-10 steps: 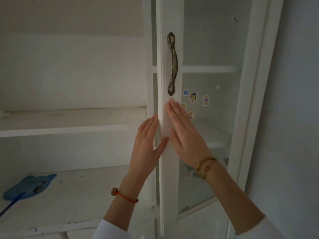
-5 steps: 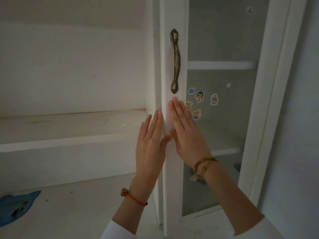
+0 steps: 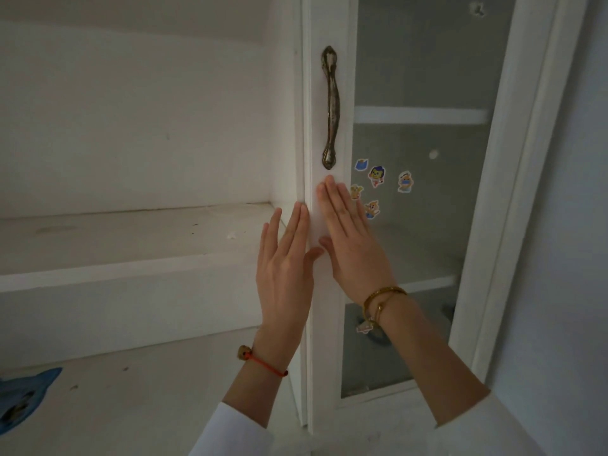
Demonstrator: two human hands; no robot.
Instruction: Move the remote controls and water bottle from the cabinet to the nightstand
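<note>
White cabinet (image 3: 138,126) filled the head view, left bay open, its shelf (image 3: 131,235) bare. Right side: glass door (image 3: 418,225) with a metal handle (image 3: 330,108) and stickers (image 3: 376,176). Left hand (image 3: 286,261) lay flat, fingers straight, on the door's left edge, holding nothing. Right hand (image 3: 350,238) was flat against the door stile below the handle, also holding nothing. Blue object (image 3: 23,399) at lower left was cut off by the frame, unidentifiable. Remotes and bottle weren't visible; dark shapes behind the glass were too murky to tell.
</note>
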